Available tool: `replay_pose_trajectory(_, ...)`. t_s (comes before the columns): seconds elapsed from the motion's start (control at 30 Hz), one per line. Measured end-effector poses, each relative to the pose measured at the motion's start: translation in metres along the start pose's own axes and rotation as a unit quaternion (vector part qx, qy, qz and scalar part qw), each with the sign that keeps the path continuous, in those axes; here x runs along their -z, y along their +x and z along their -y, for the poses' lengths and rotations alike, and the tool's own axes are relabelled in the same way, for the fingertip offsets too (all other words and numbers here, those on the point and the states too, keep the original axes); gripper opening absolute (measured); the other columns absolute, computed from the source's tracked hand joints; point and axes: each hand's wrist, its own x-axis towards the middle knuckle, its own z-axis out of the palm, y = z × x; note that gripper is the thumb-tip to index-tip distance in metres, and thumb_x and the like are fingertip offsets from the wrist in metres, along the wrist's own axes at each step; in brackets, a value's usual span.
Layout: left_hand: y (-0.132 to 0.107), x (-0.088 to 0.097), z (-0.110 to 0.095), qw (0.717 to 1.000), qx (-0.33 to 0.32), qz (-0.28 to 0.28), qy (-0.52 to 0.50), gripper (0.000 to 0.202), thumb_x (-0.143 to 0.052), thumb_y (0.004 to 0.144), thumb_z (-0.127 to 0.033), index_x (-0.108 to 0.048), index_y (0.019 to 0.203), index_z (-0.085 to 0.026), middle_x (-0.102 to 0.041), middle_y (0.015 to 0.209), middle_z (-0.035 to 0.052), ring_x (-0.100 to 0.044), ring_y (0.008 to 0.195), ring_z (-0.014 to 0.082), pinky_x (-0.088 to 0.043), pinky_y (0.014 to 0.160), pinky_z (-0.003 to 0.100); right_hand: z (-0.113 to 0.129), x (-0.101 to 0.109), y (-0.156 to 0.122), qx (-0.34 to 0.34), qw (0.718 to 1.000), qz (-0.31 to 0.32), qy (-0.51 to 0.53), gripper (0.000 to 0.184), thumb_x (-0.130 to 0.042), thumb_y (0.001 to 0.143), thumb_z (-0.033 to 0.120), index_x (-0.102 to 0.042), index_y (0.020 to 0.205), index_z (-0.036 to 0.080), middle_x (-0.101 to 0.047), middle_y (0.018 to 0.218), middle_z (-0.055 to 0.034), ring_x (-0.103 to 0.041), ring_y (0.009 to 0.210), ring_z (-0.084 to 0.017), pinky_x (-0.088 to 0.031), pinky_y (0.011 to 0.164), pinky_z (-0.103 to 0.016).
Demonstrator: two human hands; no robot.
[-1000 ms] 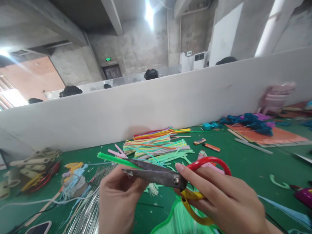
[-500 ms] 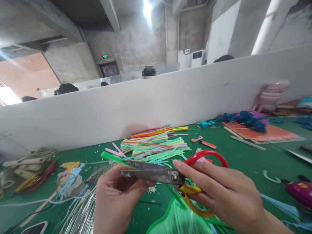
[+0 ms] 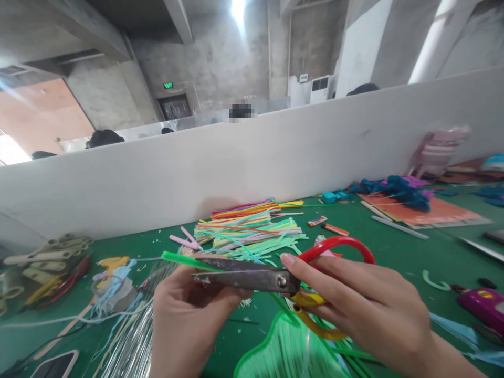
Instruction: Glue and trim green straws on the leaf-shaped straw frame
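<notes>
My right hand (image 3: pixel 366 310) grips a pair of scissors (image 3: pixel 252 275) with one red and one yellow handle loop; the steel blades point left and are nearly closed. My left hand (image 3: pixel 185 320) pinches a green straw (image 3: pixel 181 259) that runs between the blades and sticks out to the upper left. A green plastic fan-shaped piece (image 3: pixel 283 352) lies on the table just below both hands. Behind the scissors sits a pile of coloured straws and strips (image 3: pixel 248 228).
The green table (image 3: pixel 394 257) is littered: silver strands (image 3: pixel 134 336) at lower left, a glue gun (image 3: pixel 112 262), paper tubes (image 3: pixel 43 257), two lighters (image 3: pixel 326 226), an orange sheet (image 3: pixel 429 212) with blue fluff, a magenta tool (image 3: pixel 482 304). A white partition (image 3: pixel 236 168) bounds the far side; other people sit beyond.
The scissor blades have closed further on the green straw, and both hands have shifted slightly left and down. Small scraps now lie under the hands.
</notes>
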Motion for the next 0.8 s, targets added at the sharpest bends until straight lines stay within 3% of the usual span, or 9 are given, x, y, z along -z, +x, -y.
replay_pose_trajectory(0.4, -0.004, -0.007, -0.005, 0.998, 0.044, -0.043, 0.002, 0.023, -0.086, 0.053, -0.011, -0.076, 0.068, -0.024, -0.077, 0.062, -0.0045, -0.075, 0.055, 0.0167, -0.063, 0.054, 0.019, -0.002, 0.0, -0.005, -0.008, 0.999, 0.036, -0.011, 0.071, -0.055, 0.098, 0.01, -0.027, 0.161, 0.026, -0.076, 0.094, -0.0011, -0.069, 0.07, -0.016, -0.049, 0.056, -0.028)
replay_pose_trajectory(0.63, -0.009, -0.014, -0.01, 0.993, 0.094, -0.074, -0.027, 0.028, -0.085, 0.051, -0.009, -0.075, 0.071, -0.024, -0.078, 0.067, -0.0061, -0.075, 0.058, 0.015, -0.064, 0.057, 0.02, -0.001, 0.0, -0.001, -0.001, 1.0, 0.014, -0.017, 0.061, -0.052, 0.1, 0.009, -0.035, 0.157, 0.023, -0.075, 0.091, -0.0014, -0.067, 0.069, -0.013, -0.048, 0.055, -0.025)
replay_pose_trajectory(0.8, -0.008, -0.014, -0.011, 0.992, 0.099, -0.078, -0.017, 0.026, -0.085, 0.051, -0.01, -0.075, 0.071, -0.024, -0.078, 0.065, -0.0058, -0.074, 0.057, 0.0152, -0.064, 0.056, 0.02, 0.0, -0.001, -0.005, -0.011, 0.999, 0.026, -0.025, 0.071, -0.055, 0.099, 0.009, -0.026, 0.161, 0.026, -0.076, 0.091, -0.0007, -0.069, 0.07, -0.015, -0.049, 0.055, -0.026)
